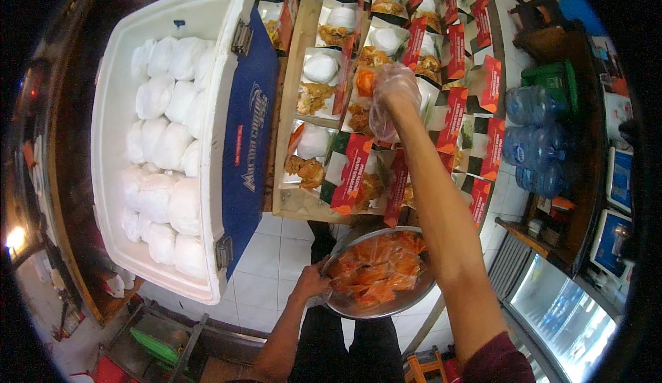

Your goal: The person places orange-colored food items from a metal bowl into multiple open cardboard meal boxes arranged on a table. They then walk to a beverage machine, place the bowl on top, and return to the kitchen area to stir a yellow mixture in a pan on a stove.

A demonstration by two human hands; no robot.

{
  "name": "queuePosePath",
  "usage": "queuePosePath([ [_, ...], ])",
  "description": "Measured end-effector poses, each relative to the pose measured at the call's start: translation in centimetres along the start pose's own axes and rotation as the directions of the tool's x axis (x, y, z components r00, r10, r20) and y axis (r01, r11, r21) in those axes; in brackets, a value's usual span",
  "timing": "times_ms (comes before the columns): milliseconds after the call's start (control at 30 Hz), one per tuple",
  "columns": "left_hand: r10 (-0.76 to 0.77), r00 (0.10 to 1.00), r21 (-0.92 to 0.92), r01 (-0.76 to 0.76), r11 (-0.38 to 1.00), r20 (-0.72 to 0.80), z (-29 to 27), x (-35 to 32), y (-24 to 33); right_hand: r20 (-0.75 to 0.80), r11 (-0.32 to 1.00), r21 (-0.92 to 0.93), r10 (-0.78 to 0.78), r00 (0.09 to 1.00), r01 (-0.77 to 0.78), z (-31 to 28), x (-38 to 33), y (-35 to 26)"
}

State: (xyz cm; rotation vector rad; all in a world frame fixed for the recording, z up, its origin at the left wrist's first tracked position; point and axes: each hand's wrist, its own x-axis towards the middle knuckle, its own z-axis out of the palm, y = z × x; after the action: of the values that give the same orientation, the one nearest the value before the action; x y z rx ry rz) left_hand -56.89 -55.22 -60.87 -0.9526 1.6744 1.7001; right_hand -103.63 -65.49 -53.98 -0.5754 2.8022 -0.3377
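My left hand [314, 281] grips the rim of a round metal bowl [416, 305], held low in front of me. Inside it lie many small clear bags of orange-red sauce [376, 272]. My right hand [398, 93], in a loose clear plastic glove, reaches out over the rows of open food boxes. Its fingers close on a sauce bag [364, 83] above one box; the fingertips are partly hidden by the glove. Nearby boxes hold a white wrapped rice portion [320, 68] and a piece of fried chicken [306, 170]. Red printed lids [352, 173] stand up on them.
At left, a large blue and white cooler [235, 131] stands full of white wrapped rice portions [167, 143]. The boxes crowd a wooden table [293, 204]. Large blue water bottles [534, 145] and a glass-front fridge [562, 307] are at right. White floor tiles [261, 266] show below.
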Motion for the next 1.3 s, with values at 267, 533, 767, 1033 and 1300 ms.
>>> queuePosePath([
  [267,0.054,0.998,0.108,-0.050,0.993,-0.027,-0.1,0.0,0.3,0.348,0.912,-0.330,-0.121,0.930,0.243,2.5,2.3,-0.2],
  [533,-0.040,0.999,0.136,0.038,0.990,0.014,-1.0,-0.2,2.0,0.178,0.995,0.051,-0.099,0.979,0.091,8.5,1.4,-0.1],
  [767,0.004,1.000,0.182,-0.009,0.983,0.025,-1.1,0.1,1.7,0.012,0.986,-0.012,-0.167,0.986,0.167,11.6,3.5,2.8],
  [1033,0.081,0.997,0.165,-0.078,0.983,-0.008,-0.6,0.4,0.4,0.368,0.988,0.040,-0.156,0.917,0.151,7.3,6.9,1.4],
  [1300,0.054,0.998,0.123,-0.052,0.991,-0.016,-0.2,0.7,-0.1,0.032,0.996,0.059,0.071,0.997,-0.072,8.9,5.4,1.4],
])
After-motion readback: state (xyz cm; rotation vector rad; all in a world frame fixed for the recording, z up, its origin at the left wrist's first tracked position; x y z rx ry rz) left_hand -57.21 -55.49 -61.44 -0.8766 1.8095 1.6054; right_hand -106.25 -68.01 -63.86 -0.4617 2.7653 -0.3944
